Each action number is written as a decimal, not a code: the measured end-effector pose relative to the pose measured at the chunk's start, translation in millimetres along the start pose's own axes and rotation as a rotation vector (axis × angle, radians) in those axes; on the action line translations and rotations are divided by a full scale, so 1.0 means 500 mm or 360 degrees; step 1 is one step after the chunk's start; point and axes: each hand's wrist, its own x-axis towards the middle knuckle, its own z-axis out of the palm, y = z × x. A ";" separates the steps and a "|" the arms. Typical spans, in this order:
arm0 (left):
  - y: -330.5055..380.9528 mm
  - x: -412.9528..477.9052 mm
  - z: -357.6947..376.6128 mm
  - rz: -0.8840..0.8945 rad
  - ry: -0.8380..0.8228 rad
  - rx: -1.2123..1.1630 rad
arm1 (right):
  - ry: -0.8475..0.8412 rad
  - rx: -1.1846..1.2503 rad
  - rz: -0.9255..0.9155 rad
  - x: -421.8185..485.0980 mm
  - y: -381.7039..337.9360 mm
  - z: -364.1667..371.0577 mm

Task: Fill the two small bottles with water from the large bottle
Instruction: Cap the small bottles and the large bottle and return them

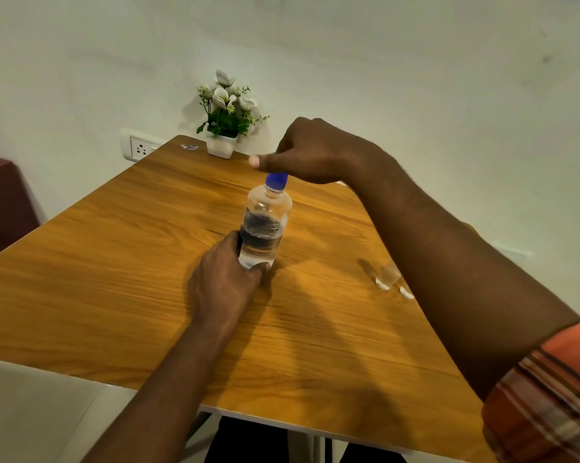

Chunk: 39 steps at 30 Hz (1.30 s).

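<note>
We see only the bases of the two small bottles (pixel 388 278) behind the right forearm (pixel 449 262); the label (pixel 263 230) on the large bottle (pixel 268 203) is blurred.

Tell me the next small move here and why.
Probably close the right hand on the blue cap and twist it off. The cap is still on the large bottle, the left hand grips the bottle's lower body as it stands on the table, and the right hand hovers right at the cap.
</note>
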 end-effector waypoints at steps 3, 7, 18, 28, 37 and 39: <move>0.001 0.000 0.000 0.0011 -0.0002 -0.0012 | -0.0114 0.0041 -0.0149 0.001 0.010 -0.016; 0.000 0.000 0.001 0.0010 0.0003 -0.0011 | -0.0105 0.0036 -0.0189 0.009 0.014 -0.011; -0.001 0.000 0.002 0.0008 0.0011 -0.0011 | -0.0008 -0.0234 -0.0063 0.026 -0.004 0.006; -0.001 0.001 0.003 0.0007 0.0008 -0.0009 | 0.0236 -0.0371 0.0011 0.015 -0.015 0.020; -0.003 0.000 0.004 0.0036 0.0026 -0.0010 | 0.0280 -0.0196 0.0139 0.009 -0.008 0.028; -0.007 0.000 0.006 0.0054 0.0025 -0.0001 | 0.0348 -0.0073 0.0211 0.003 -0.006 0.028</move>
